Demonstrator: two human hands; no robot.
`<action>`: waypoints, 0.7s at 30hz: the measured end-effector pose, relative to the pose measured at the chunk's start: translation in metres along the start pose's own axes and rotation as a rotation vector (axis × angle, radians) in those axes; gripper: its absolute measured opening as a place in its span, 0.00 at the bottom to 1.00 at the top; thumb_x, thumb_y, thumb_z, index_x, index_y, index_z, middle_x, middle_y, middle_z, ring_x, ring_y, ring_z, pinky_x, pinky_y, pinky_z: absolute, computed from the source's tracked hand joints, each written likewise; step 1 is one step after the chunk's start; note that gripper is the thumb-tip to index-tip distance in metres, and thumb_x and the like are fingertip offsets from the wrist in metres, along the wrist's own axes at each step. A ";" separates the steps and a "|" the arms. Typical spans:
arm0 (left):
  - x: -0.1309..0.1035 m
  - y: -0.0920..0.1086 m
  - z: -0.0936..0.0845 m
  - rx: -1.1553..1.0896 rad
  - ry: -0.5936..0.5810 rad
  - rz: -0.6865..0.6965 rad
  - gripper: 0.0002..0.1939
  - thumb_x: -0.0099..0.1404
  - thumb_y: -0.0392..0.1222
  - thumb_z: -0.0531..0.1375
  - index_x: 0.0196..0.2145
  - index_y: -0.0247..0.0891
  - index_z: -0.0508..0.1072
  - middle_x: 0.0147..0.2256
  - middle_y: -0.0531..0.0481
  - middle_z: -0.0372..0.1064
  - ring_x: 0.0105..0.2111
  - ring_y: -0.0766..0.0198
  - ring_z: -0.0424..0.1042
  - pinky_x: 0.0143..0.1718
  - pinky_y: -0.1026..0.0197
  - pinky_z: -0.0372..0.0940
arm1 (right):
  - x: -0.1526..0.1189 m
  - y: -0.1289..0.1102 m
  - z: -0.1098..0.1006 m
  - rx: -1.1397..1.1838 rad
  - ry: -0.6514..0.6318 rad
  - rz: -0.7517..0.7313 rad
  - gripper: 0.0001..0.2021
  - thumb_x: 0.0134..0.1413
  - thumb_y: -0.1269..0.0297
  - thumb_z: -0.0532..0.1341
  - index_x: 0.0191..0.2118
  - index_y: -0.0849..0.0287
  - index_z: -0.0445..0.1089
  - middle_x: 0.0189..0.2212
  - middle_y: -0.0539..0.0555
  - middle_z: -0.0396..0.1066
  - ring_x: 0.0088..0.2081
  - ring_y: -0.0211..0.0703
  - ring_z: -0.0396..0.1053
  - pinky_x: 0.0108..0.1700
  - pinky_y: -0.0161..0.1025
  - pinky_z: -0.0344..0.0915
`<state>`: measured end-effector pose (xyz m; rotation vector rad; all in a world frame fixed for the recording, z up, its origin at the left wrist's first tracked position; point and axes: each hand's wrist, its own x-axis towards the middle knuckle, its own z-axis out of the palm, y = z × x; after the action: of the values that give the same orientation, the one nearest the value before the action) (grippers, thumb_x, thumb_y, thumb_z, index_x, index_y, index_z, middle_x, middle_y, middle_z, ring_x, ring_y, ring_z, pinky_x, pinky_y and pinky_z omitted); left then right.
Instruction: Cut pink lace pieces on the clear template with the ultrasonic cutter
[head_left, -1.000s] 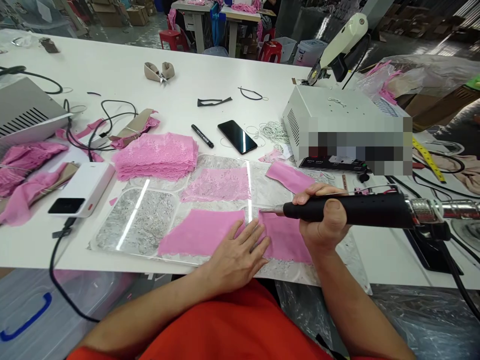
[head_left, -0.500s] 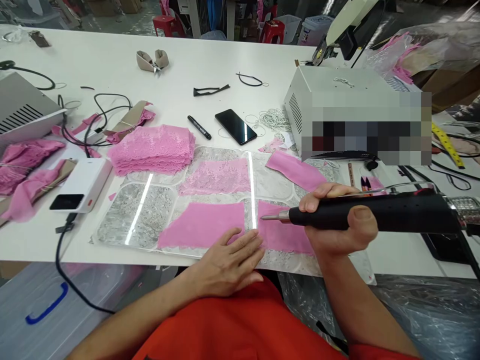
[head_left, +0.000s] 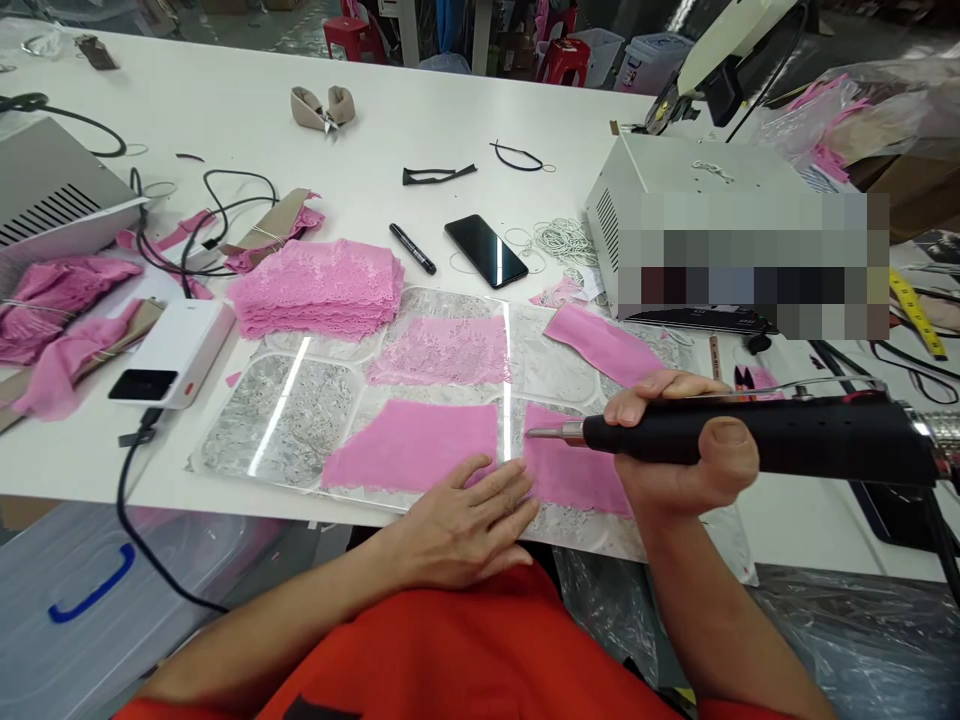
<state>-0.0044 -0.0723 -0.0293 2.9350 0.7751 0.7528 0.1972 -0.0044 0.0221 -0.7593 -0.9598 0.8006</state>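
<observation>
My right hand is wrapped round a black tool with a thin metal tip pointing left. The tip is over the left edge of a pink fabric piece. My left hand lies flat with fingers spread, touching the lower right of another pink piece. Both pieces lie on a marbled mat. Behind them is a pink lace piece, and a pink strip lies at an angle to the right. A stack of pink lace rests at the mat's back left.
A white power bank with a cable stands at the left. Behind the mat lie a phone and a marker. A grey metal box stands at the back right, with a yellow tape measure beyond it.
The camera view has shifted slightly, moving most of the scene a little to the right. My hands and the tool hold nearly the same places over the fabric.
</observation>
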 end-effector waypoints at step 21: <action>-0.004 -0.001 -0.001 -0.017 0.027 0.021 0.18 0.74 0.47 0.54 0.51 0.29 0.72 0.53 0.38 0.72 0.59 0.51 0.67 0.59 0.50 0.62 | -0.010 -0.015 -0.006 0.099 -0.175 0.091 0.13 0.46 0.52 0.64 0.29 0.57 0.71 0.26 0.49 0.67 0.18 0.33 0.64 0.20 0.37 0.65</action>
<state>-0.0081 -0.0734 -0.0307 2.9289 0.7369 0.7983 0.2031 -0.0212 0.0283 -0.6589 -1.0394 0.9998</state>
